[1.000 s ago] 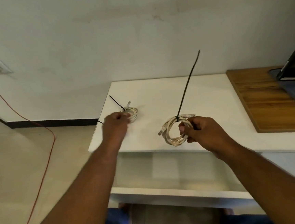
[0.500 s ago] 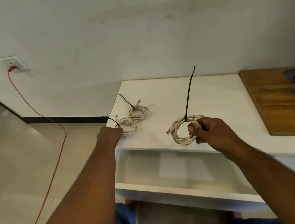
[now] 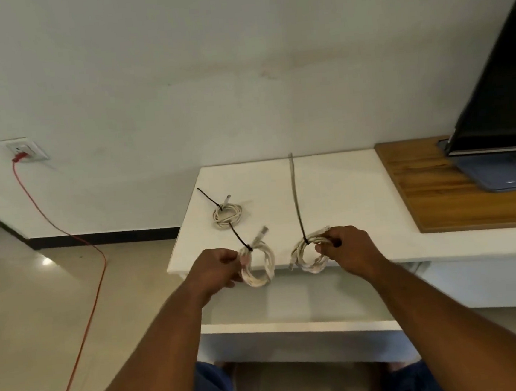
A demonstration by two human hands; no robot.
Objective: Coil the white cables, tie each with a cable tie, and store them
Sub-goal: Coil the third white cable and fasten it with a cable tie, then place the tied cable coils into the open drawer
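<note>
My left hand [image 3: 215, 269] grips a coiled white cable [image 3: 261, 265] tied with a black cable tie, held upright just over the front edge of the white table [image 3: 337, 194]. My right hand [image 3: 347, 250] grips a second white coil [image 3: 307, 255]; its long black cable tie [image 3: 296, 198] sticks straight up. A third tied white coil [image 3: 228, 216] lies flat on the table behind my left hand.
A wooden board [image 3: 431, 199] covers the table's right part and carries a black monitor [image 3: 500, 87] on a grey base. A white shelf [image 3: 295, 313] lies under the tabletop. A red cord [image 3: 79, 273] runs from a wall socket [image 3: 25, 150] across the floor.
My left hand has picked a tied coil off the table's left corner and brought it toward the right-hand coil. The right hand has drawn closer to the table's front edge.
</note>
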